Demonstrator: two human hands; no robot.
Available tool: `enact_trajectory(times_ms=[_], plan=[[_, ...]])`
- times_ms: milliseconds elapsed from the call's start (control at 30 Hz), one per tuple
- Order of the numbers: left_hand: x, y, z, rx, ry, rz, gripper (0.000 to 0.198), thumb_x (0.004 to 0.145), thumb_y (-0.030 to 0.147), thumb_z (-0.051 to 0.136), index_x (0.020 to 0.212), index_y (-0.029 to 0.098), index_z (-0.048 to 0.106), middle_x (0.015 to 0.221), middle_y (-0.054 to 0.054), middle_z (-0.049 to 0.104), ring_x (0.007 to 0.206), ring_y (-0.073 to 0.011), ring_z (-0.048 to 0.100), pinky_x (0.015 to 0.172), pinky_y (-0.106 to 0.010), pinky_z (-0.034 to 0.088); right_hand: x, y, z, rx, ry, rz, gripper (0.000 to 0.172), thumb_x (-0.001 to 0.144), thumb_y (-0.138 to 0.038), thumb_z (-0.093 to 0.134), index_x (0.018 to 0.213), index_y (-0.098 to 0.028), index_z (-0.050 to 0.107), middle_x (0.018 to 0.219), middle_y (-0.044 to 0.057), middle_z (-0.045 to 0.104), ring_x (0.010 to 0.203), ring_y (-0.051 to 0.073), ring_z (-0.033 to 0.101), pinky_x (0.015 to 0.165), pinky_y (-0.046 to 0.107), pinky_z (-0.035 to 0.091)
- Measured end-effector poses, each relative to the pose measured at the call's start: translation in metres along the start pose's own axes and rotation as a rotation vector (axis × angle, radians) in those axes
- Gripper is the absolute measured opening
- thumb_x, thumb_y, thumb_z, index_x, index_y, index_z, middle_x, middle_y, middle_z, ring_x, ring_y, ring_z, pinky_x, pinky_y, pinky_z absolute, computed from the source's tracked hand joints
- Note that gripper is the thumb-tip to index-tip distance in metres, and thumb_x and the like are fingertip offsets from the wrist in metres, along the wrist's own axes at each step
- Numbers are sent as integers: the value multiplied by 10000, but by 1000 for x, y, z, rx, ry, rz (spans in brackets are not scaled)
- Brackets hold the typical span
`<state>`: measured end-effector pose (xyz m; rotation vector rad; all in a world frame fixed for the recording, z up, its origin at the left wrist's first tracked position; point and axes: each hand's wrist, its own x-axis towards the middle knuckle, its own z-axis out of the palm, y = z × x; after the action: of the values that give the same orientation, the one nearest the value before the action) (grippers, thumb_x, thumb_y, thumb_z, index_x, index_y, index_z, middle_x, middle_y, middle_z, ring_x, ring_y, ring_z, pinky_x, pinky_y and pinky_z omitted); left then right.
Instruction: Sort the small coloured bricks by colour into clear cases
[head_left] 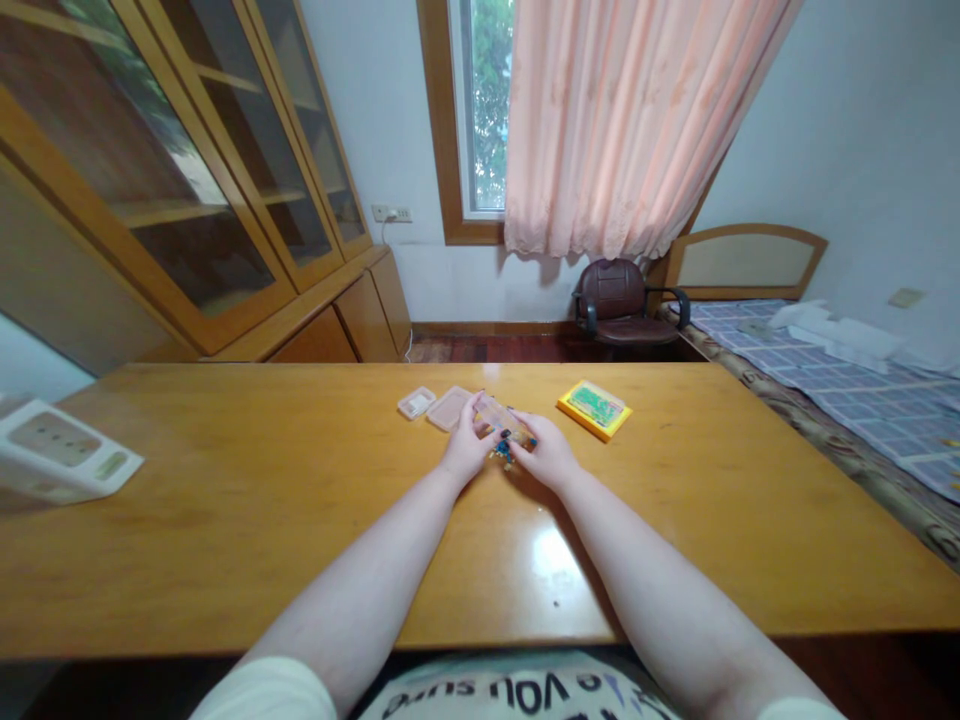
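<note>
My left hand (465, 448) and my right hand (549, 452) grip a clear plastic box (493, 412) from its two sides, a little above the table. A cluster of small blue and gold-coloured pieces (502, 452) shows at the near end of the box, between my thumbs. Whether the pieces lie inside it, spill out or rest on the table, I cannot tell. Just behind my left hand lies a shallow clear plastic tray or lid (444, 410). A smaller clear case (416, 403) with something white in it is to its left.
A yellow box with a green pattern (595, 408) lies right of my hands on the wooden table (300, 520). At the left edge stands a white plastic container (67, 450). Beyond the table are a glass-door cabinet (225, 160), an office chair (615, 295) and a bed (840, 370).
</note>
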<state>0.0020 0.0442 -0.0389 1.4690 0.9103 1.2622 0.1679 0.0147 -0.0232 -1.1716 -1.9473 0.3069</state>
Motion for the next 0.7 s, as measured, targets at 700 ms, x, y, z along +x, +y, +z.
enact_trajectory(times_ms=[700], plan=[[6,25,-29,718,92,396,243,756,316,669,982,231,644,1052,-44,668,1065,-228,574,1031,-426,388,5,8,-7,-188,86,6,405,810,-290,576,1206,-208,570,1237,99,604,1175,237,519,1092,496,219]])
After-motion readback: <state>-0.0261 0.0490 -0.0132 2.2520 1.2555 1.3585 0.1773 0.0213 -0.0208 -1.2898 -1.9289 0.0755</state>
